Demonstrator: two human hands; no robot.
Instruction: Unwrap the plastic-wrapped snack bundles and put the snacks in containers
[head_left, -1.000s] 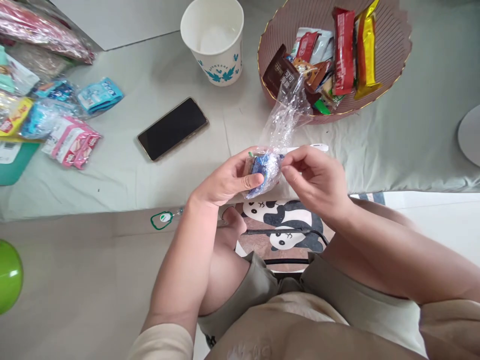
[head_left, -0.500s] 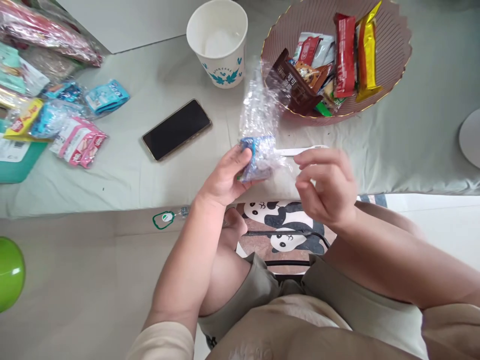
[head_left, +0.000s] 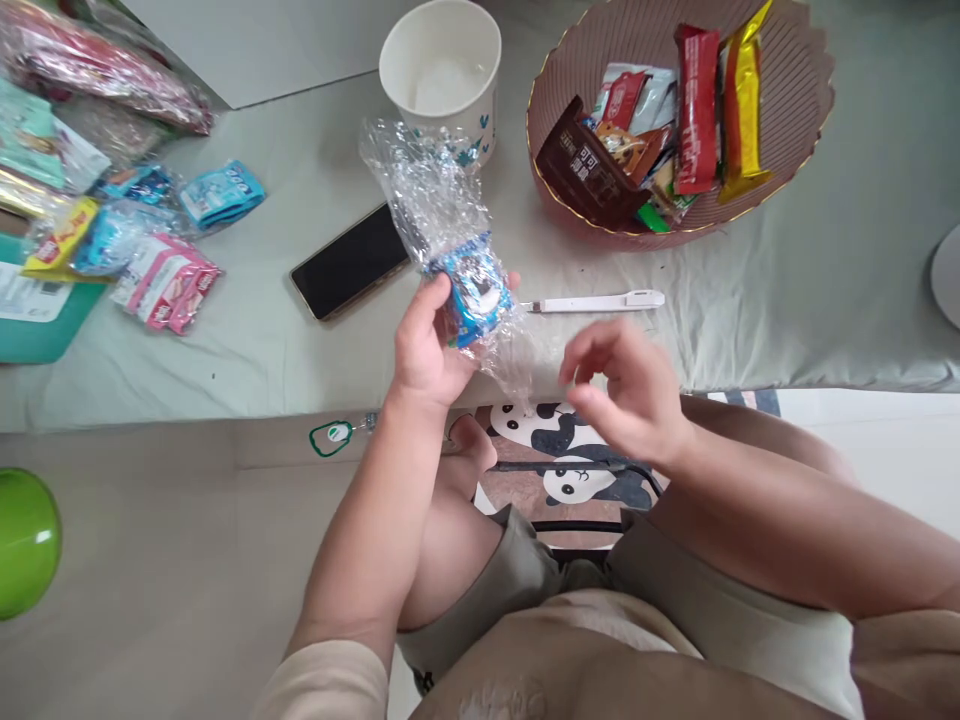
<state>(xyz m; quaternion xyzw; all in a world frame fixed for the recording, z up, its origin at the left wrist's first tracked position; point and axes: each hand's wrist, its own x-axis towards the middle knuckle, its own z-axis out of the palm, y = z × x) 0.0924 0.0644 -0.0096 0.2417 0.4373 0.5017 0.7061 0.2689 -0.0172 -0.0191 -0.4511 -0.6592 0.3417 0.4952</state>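
Observation:
My left hand (head_left: 431, 345) is closed around a blue snack packet (head_left: 480, 290) wrapped in a loose clear plastic bag (head_left: 420, 180). The bag's upper end rises over the phone's corner and in front of the paper tub (head_left: 480, 125). To the right, my right hand (head_left: 626, 385) hovers apart from the bag with fingers curved and parted, nothing seen in them. Just beyond it a white utility knife (head_left: 596, 301) lies on the cloth, its metal tip pointing at the packet.
A black phone (head_left: 337, 270) lies left of the bag. The gold-rimmed bowl (head_left: 795, 160) at the back right holds several wrapped snacks. More packets, including a pink one (head_left: 169, 282) and a blue one (head_left: 223, 194), lie at left. A green bin (head_left: 26, 545) stands on the floor.
My left hand has tilted the bagged packet leftward, and its blue front now faces up. My right hand has moved slightly left and down, its fingers opening. The knife shows more fully.

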